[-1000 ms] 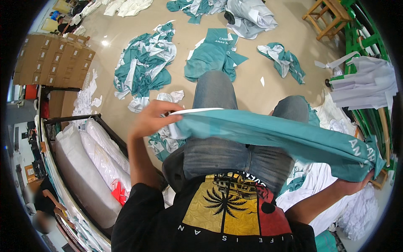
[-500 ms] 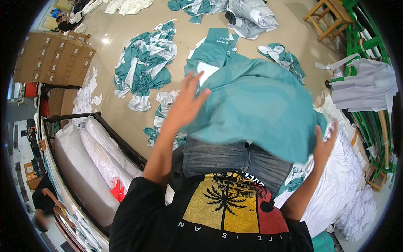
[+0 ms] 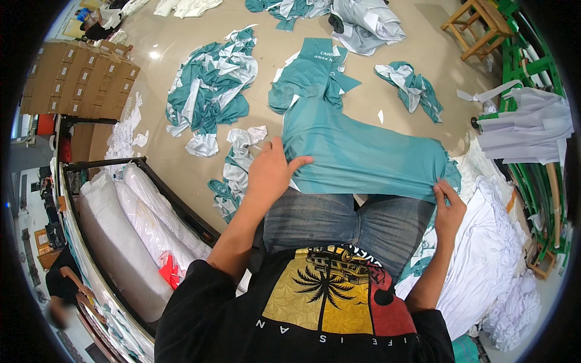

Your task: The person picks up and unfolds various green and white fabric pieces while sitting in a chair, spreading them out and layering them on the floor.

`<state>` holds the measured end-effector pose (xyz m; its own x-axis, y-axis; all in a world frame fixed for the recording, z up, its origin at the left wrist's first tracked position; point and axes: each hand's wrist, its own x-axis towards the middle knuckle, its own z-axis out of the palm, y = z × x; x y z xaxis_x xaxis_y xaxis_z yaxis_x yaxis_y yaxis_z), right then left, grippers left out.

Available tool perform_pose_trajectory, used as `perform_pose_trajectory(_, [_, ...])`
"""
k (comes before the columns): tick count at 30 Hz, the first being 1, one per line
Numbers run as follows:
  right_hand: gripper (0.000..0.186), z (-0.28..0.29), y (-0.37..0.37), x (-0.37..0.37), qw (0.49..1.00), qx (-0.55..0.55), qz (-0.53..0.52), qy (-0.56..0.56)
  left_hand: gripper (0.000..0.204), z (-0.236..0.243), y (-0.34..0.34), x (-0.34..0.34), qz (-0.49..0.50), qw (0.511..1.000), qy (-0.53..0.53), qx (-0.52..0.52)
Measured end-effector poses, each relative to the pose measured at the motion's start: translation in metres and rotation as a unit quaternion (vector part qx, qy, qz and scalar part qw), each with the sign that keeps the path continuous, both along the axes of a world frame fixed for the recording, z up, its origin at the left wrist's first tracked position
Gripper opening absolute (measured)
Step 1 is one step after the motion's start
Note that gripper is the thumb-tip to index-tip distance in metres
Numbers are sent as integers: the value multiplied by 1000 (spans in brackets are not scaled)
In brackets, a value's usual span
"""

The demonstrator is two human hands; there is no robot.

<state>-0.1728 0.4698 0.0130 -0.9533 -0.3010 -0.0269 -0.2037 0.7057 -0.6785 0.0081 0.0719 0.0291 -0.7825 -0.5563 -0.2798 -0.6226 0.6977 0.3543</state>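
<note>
A teal fabric piece (image 3: 363, 151) with narrow white edges stretches across my lap and over my knees. My right hand (image 3: 449, 209) pinches its near right corner between thumb and fingers. At the left edge of the piece is my left hand (image 3: 270, 172), its thumb spread from the fingers and lying over the cloth. Its fingertips show beside the edge, not wrapped round it. Just beyond, another teal piece (image 3: 302, 85) with white lettering lies on the floor, meeting the far left end of the one on my lap.
Teal-and-white cloth heaps (image 3: 212, 88) lie on the tan floor (image 3: 151, 78). White fabric (image 3: 478, 254) piles at my right, near a green metal rack (image 3: 532, 66) and a wooden stool (image 3: 478, 27). Wrapped rolls (image 3: 130, 224) fill a dark-framed rack at left; cartons (image 3: 78, 78) stand behind.
The billowing teal piece has come down flatter over my lap. My right hand has moved in to the left and now pinches its corner. My left hand has shifted slightly right and down.
</note>
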Motion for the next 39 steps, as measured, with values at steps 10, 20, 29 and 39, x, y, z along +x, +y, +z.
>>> perform_pose_trajectory(10, [35,70,56,-3,898,182,116,-384,55,37,-51,27,-197,899,-146,364])
perform_pose_trajectory(20, [85,5,-12,7,985,99,105,-89,71,-4,-9,-24,-95,984,136,63])
perform_pose_trajectory(29, [89,5,-37,23,991,89,36,-90,88,-20,16,-28,-103,991,78,32])
perform_pose_trajectory(39, [78,5,-37,31,995,35,-18,-93,84,-19,18,-34,-113,987,109,41])
